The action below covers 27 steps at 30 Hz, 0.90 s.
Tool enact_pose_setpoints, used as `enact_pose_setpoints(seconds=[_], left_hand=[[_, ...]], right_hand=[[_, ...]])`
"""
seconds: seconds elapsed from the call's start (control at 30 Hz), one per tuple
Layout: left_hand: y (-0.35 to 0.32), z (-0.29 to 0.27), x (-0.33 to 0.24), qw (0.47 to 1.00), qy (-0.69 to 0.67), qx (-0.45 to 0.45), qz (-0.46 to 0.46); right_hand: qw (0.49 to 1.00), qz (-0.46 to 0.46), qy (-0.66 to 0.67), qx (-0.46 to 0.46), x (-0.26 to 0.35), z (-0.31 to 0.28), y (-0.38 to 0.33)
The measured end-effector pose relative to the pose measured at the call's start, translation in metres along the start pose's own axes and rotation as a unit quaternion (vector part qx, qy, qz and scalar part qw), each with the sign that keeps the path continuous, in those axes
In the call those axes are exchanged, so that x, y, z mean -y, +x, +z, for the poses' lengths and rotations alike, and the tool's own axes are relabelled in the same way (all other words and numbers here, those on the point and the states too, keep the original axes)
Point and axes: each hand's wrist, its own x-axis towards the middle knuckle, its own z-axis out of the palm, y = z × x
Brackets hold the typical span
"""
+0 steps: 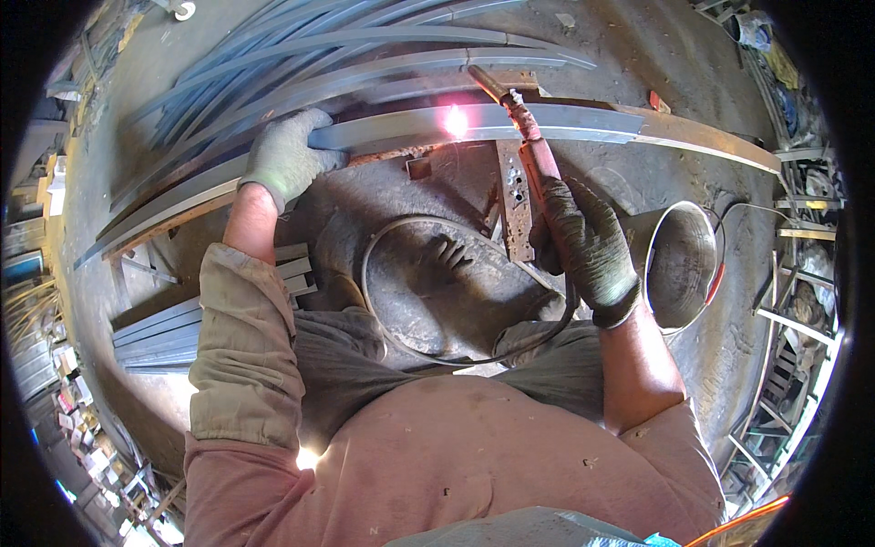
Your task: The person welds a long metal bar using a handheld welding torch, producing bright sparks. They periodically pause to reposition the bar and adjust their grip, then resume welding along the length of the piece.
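Note:
My right hand (592, 242), in a dark grey-green glove, is closed round the reddish handle of a welding torch (541, 159). The torch's copper-coloured nozzle (488, 84) points up and to the left over a long grey metal bar (383, 132). On that bar a bright pinkish-white spot (456, 121) glows, just left of the torch neck. My left hand (290, 157), in a pale green glove, grips the bar further left, fingers wrapped over it. A dark cable (369, 301) loops from below my right hand across the floor in front of my legs.
A rusty perforated metal support (515, 201) stands under the bar. Many long grey bars (319, 46) lie beyond it, with more stacked bars (164, 335) at the left. A metal bucket (684, 264) stands right of my right hand, beside a metal rack (784, 365).

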Motion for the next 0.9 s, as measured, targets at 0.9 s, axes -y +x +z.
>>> enact_pose_setpoints(seconds=[0.9], left_hand=[[0.0,0.022,0.01,0.976,0.134,-0.135,0.109]], right_hand=[[0.999,0.007,-0.034,0.003,0.002,-0.001,-0.001]])
